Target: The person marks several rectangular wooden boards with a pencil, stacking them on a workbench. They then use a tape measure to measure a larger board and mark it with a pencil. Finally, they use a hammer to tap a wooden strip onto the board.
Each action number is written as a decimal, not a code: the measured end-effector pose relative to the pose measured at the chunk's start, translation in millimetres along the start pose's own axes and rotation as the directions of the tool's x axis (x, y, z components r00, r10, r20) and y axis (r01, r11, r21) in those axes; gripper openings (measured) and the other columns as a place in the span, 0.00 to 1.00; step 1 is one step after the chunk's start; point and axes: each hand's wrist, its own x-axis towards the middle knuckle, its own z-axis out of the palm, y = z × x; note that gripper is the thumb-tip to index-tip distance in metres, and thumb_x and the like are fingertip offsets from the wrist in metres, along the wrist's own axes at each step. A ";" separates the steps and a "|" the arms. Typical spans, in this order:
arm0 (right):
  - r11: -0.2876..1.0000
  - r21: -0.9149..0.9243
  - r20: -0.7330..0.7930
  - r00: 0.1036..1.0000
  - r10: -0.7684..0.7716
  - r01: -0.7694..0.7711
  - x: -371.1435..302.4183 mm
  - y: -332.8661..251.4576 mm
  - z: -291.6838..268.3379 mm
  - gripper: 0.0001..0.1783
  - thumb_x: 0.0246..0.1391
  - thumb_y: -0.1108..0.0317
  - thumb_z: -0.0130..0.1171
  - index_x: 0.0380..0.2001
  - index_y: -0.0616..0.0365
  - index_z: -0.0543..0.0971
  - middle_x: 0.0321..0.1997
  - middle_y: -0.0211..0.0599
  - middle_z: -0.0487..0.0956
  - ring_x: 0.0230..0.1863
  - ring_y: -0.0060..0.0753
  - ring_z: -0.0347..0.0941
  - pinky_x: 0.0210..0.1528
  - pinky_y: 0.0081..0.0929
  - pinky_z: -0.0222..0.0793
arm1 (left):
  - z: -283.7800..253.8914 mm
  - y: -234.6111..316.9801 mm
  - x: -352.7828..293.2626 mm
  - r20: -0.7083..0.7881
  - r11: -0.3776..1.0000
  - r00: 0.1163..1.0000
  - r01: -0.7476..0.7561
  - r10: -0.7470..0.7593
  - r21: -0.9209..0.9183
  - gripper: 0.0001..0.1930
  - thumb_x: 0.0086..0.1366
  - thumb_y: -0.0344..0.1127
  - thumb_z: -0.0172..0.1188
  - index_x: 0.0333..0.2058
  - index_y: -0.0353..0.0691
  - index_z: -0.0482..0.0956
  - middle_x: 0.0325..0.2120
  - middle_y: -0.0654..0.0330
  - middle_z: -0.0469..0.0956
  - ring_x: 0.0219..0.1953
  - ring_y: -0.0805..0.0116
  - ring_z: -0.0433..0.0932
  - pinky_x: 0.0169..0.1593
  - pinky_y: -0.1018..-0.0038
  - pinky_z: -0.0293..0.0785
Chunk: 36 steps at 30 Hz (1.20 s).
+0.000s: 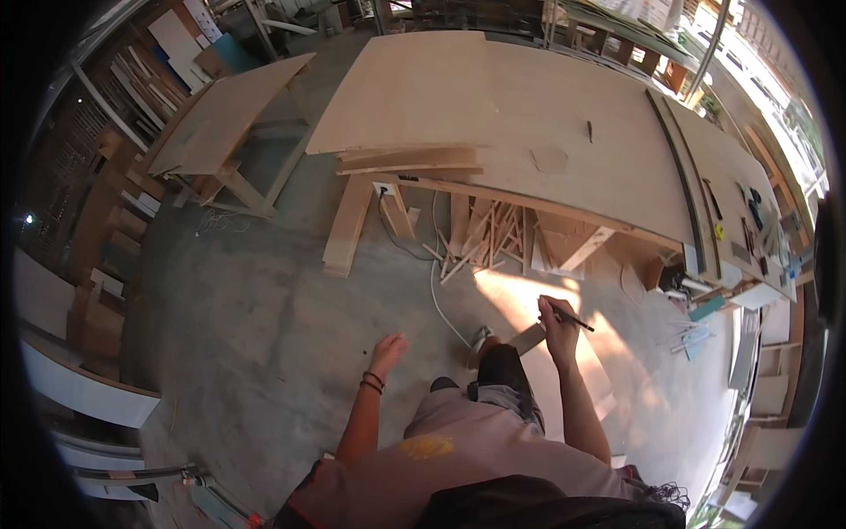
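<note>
My right hand [559, 331] grips a dark, slim pencil [577, 321], its tip pointing right, above the sunlit floor in front of the workbench. Lower and to the left, my left hand [387, 355] hangs in the air with loosely curled fingers and nothing visible in it; dark bands circle that wrist. Neither hand touches the large plywood-topped workbench [423, 97] ahead. On its top lie a small dark slim tool [589, 131] and, at the near left edge, several wood strips [410, 160].
Thin wood offcuts [493, 234] are heaped beneath the bench. A white cable [436, 295] runs over the concrete floor [256, 309] toward my foot. A smaller table [233, 115] stands left. Long dark strips [677, 167] and hand tools [755, 207] lie at the bench's right end.
</note>
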 end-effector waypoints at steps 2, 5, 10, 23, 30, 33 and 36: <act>0.987 0.106 0.017 0.992 -0.126 0.124 36.8 -31.8 6.8 0.13 0.61 0.66 0.65 0.43 0.64 0.82 0.39 0.39 0.81 0.37 0.26 0.77 0.44 0.23 0.76 | 10.6 21.1 -7.5 -0.017 0.999 0.999 -0.039 0.039 -0.019 0.27 0.70 0.51 0.57 0.59 0.38 0.73 0.50 0.54 0.79 0.52 0.60 0.79 0.54 0.63 0.74; 0.934 0.085 0.012 0.937 -0.348 0.346 155.9 -94.2 58.8 0.10 0.61 0.68 0.63 0.42 0.63 0.82 0.38 0.35 0.81 0.37 0.23 0.77 0.43 0.22 0.73 | -18.2 85.5 63.4 -0.086 0.982 0.994 -0.085 0.071 -0.171 0.26 0.70 0.51 0.57 0.58 0.37 0.74 0.48 0.55 0.80 0.50 0.62 0.79 0.51 0.64 0.75; 0.926 0.204 0.177 0.918 -0.355 0.319 296.0 -147.0 121.5 0.10 0.60 0.67 0.65 0.40 0.61 0.82 0.38 0.36 0.82 0.39 0.24 0.79 0.44 0.23 0.73 | -26.7 186.8 146.0 -0.361 0.933 0.902 -0.314 0.235 -0.177 0.25 0.68 0.46 0.59 0.58 0.36 0.73 0.45 0.57 0.79 0.47 0.64 0.79 0.49 0.66 0.76; 0.922 0.016 0.218 0.899 -0.380 0.386 596.1 -152.2 377.2 0.11 0.59 0.64 0.62 0.32 0.63 0.79 0.28 0.43 0.82 0.32 0.35 0.79 0.36 0.33 0.73 | -110.8 397.7 165.0 -0.618 0.714 0.361 -0.420 0.698 0.560 0.23 0.71 0.45 0.57 0.59 0.39 0.73 0.51 0.54 0.77 0.53 0.58 0.74 0.56 0.61 0.71; 0.889 -0.095 0.073 0.893 -0.443 0.449 675.4 -155.8 468.8 0.15 0.59 0.61 0.63 0.27 0.62 0.77 0.21 0.37 0.77 0.24 0.28 0.72 0.30 0.31 0.67 | -192.4 491.1 246.9 -0.310 0.452 0.448 -0.253 0.838 0.855 0.28 0.71 0.53 0.54 0.60 0.39 0.71 0.50 0.50 0.78 0.52 0.49 0.75 0.56 0.54 0.70; 0.925 -0.124 0.062 0.933 -0.353 0.358 690.8 -153.0 484.5 0.15 0.58 0.61 0.63 0.27 0.62 0.77 0.21 0.37 0.77 0.24 0.26 0.71 0.29 0.31 0.67 | -202.3 521.4 271.4 -0.295 0.582 0.748 -0.147 0.594 0.800 0.31 0.71 0.56 0.52 0.60 0.36 0.69 0.48 0.44 0.78 0.48 0.45 0.79 0.52 0.54 0.73; 0.896 -0.136 0.032 0.906 -0.423 0.423 694.5 -148.1 488.4 0.14 0.57 0.62 0.64 0.26 0.62 0.76 0.20 0.35 0.75 0.24 0.25 0.70 0.29 0.29 0.66 | -209.5 516.3 310.8 -0.125 0.627 0.813 -0.331 0.569 0.705 0.32 0.71 0.58 0.50 0.60 0.34 0.67 0.44 0.38 0.80 0.45 0.42 0.81 0.49 0.55 0.75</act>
